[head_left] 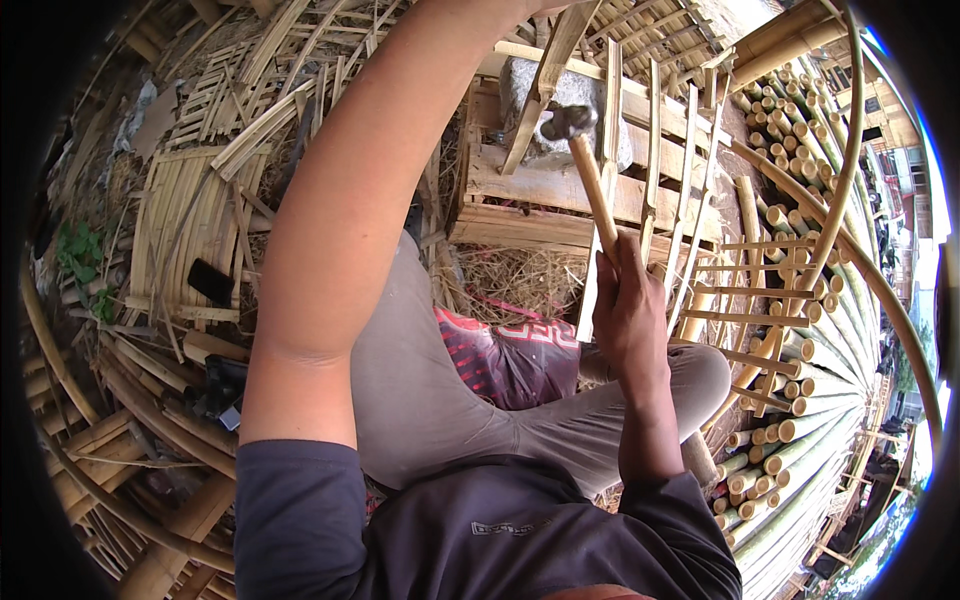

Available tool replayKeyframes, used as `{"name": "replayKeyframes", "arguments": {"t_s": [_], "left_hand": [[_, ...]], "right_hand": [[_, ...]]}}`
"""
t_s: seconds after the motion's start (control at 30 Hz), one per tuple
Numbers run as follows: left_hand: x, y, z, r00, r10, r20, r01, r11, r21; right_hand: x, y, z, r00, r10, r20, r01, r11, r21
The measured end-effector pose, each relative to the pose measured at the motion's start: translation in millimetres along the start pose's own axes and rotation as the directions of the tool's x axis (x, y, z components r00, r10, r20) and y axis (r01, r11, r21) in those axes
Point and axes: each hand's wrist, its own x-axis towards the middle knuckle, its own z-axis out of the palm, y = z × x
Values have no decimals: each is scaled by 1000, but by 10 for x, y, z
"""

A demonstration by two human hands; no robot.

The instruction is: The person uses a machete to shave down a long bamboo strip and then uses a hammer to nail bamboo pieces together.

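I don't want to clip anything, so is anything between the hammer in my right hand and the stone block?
Nothing visible stands between the hammer in your right hand and the stone block. A bamboo strip crosses in front of the stone, just left of the hammer's head.

Bamboo poles (pixel 830 425) lie stacked at right, buildings (pixel 914 185) beyond in bright daylight; straw (pixel 535 275) mid-view, a plant (pixel 79 250) at left.

a bamboo workshop, by the look — stacked cut poles (pixel 822 427), slatted panels (pixel 180 225), a hammer (pixel 592 182)
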Motion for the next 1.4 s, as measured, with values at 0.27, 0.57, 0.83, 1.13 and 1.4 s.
{"name": "replayKeyframes", "arguments": {"t_s": [0.27, 0.57, 0.83, 1.13, 1.4], "left_hand": [[-23, 1, 35, 996, -76, -41, 79, 994, 73], [5, -21, 119, 998, 46, 48, -44, 998, -52], [2, -44, 48, 993, 115, 21, -115, 993, 27], [-6, -52, 53, 995, 93, 39, -92, 996, -21], [-26, 22, 110, 1000, 15, -5, -15, 1000, -20]], "right_hand": [[-37, 102, 107, 971, 239, 11, -227, 907, 356], [1057, -162, 279, 940, 247, -234, 35, 614, 789], [1308, -147, 401, 957, 195, -214, -3, 744, 668], [1314, -146, 369, 984, 136, -112, -17, 703, 711], [1318, -45, 394, 990, 136, -29, -61, 613, 788]]}}
